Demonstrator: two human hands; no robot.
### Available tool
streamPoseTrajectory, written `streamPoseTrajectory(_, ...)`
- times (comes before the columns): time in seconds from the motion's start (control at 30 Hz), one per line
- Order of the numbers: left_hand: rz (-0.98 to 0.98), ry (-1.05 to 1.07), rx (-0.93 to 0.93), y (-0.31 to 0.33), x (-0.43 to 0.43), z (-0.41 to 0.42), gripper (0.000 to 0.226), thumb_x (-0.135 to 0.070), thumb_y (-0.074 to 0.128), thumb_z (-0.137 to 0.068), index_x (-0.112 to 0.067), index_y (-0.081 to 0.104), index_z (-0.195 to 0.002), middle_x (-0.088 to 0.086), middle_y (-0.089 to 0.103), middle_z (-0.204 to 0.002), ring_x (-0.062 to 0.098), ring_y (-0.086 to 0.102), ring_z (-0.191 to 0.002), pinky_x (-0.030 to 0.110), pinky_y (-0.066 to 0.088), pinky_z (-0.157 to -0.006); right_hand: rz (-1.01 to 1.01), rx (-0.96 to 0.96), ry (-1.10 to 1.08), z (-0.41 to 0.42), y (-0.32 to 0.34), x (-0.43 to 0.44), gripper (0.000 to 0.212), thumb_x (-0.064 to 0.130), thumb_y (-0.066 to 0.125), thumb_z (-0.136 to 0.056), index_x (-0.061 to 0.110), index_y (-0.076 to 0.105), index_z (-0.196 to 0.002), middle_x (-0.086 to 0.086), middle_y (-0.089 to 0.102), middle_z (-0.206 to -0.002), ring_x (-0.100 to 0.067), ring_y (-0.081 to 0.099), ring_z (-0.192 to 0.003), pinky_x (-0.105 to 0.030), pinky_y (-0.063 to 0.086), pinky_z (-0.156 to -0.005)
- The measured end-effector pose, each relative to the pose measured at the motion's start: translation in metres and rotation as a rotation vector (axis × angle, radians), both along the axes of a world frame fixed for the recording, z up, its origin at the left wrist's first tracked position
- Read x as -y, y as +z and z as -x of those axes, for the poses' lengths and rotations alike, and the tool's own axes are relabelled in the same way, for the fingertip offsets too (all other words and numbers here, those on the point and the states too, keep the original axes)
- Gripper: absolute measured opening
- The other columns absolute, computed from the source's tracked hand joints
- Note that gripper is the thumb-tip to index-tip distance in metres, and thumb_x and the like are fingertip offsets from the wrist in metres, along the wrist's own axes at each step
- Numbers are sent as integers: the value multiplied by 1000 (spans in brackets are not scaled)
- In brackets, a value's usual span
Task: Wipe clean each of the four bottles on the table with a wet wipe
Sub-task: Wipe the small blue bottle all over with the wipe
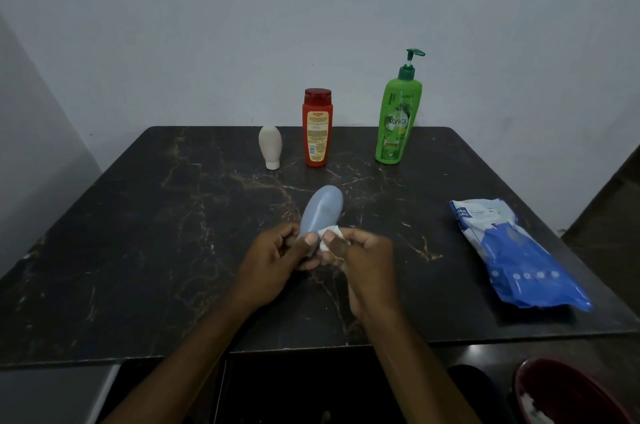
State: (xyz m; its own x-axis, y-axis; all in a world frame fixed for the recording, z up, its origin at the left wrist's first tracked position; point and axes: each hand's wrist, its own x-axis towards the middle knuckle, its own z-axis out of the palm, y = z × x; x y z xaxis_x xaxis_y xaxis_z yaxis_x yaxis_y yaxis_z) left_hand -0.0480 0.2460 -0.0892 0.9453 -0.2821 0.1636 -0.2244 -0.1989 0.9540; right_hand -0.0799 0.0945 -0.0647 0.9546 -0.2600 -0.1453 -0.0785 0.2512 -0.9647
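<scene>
While my left hand (pixel 273 260) curls its fingers round the near end of the pale blue bottle (pixel 322 208), my right hand (pixel 363 260) pinches a crumpled white wet wipe (pixel 329 238) and presses it against that same end of the bottle. Head view: the two hands meet over the middle of the dark marbled desk (pixel 138 250), fingertips almost touching. The bottle slants away from me, its rounded end pointing forward beyond my knuckles. Whether that far end rests on the desk I cannot tell.

Well beyond my hands, three bottles stand upright in a row near the far edge of the desk. A small white bottle (pixel 270 146) stands on its cap ahead of my left hand. A red bottle (pixel 317 129) with a red cap is just beside it, straight ahead of both hands. A tall green pump bottle (pixel 398 122) stands apart, ahead of my right hand.

Well to the right of my right hand, a blue and white pack of wipes (pixel 512 257) lies flat on the desk. Below the desk's near edge, right of my right forearm, is a dark red object (pixel 568 392) whose nature is unclear.
</scene>
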Motion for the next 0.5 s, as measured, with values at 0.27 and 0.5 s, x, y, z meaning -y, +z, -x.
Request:
streamPoseTrajectory(0.27, -49, -19, 62, 4, -1, 4, 21, -31, 65, -94, -12, 70, -102, 8, 76, -84, 21, 74, -70, 27, 59, -69, 524, 177, -69, -28, 19, 38, 12, 20, 69, -89, 19, 73, -100, 9, 72, -89, -4, 68, -77, -18, 52, -68)
streamPoseTrajectory(0.5, -132, 12, 150, 0, -2, 1, 9, -27, 71, -92, -27, 70, -101, -2, 72, -79, 13, 67, -62, 18, 52, -59, 1323, 256, 332, -39, 44, 36, 24, 13, 62, -92, 9, 66, -115, -11, 59, -120, -17, 53, -108, -18, 39, -91)
